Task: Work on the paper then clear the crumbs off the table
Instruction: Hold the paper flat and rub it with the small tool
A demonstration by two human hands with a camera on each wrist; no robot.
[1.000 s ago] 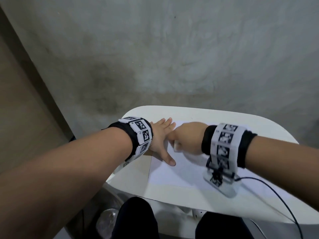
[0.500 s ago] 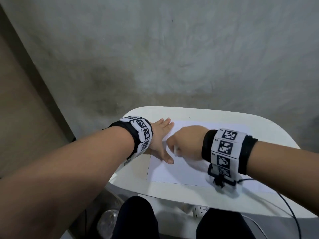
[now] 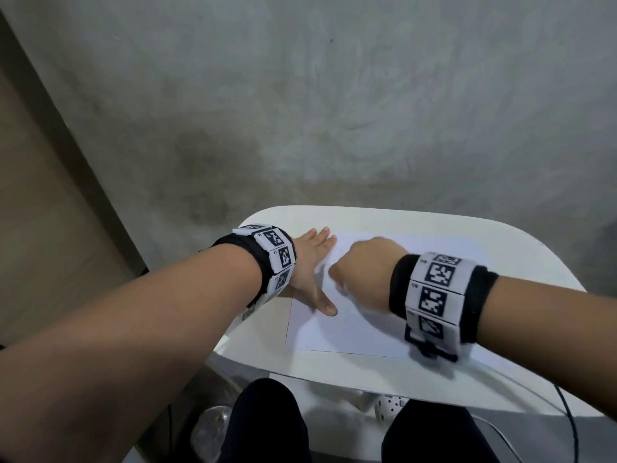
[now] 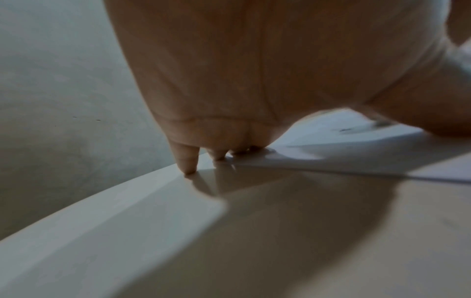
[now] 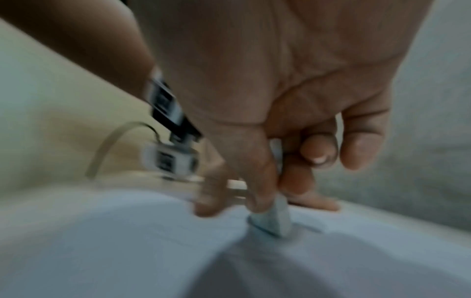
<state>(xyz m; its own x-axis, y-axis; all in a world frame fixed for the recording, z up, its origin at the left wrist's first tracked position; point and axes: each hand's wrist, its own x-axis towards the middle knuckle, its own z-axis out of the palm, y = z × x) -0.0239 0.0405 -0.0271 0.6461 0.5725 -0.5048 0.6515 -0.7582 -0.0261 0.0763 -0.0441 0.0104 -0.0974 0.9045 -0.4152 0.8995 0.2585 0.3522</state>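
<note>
A white sheet of paper (image 3: pixel 347 329) lies flat on the small white table (image 3: pixel 417 382). My left hand (image 3: pixel 314 262) lies flat with straight fingers on the paper's left edge, thumb spread toward me. My right hand (image 3: pixel 364 269) is curled just right of it and pinches a small white eraser (image 5: pixel 272 219) between thumb and forefinger. The eraser's lower end presses on the paper (image 5: pixel 127 231). In the left wrist view my left fingertips (image 4: pixel 188 167) touch the table and the paper's edge (image 4: pixel 331 167). No crumbs can be made out.
The table's rounded far edge (image 3: pixel 367 212) stands near a grey concrete wall. A black cable (image 3: pixel 567 409) runs off my right wrist over the table's near right side. My dark-clad knees (image 3: pixel 267 426) sit below the near edge.
My right hand with the eraser has shifted a little to the right and toward me across the paper, and its wrist has lifted. My left hand stays pressed on the paper's left edge.
</note>
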